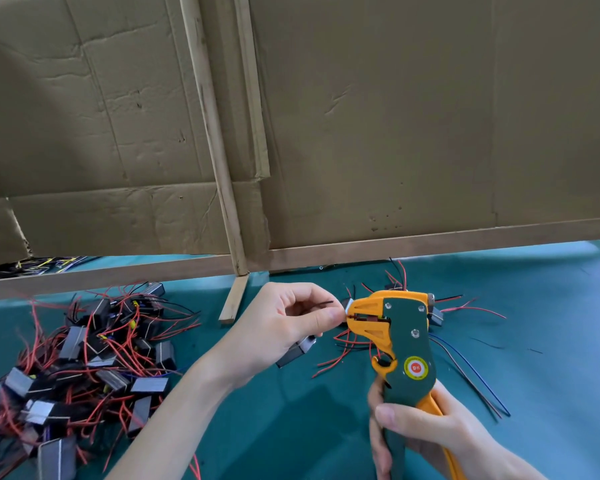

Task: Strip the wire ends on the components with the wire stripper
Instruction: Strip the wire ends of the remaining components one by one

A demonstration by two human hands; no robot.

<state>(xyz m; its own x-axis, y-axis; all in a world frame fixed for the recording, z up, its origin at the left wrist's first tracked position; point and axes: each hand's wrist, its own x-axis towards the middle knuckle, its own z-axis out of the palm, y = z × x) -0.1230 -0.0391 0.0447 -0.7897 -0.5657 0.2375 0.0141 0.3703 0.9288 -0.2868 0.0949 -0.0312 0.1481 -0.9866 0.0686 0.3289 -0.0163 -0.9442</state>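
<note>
**Two hands at one wire end**

Two hands are engaged. The wire stripper (397,341) is gripped by its handles in the right hand (426,434), with the fingers curled round them and the head held upward. A thin wire (350,317) is pinched between thumb and forefinger of the left hand (288,323) and is set into the orange mouth just beside those fingertips. A component (298,349) is seen just beneath the left hand. A heap of components (84,358) is spread on the teal cloth (291,427), well outside the left forearm.
</note>
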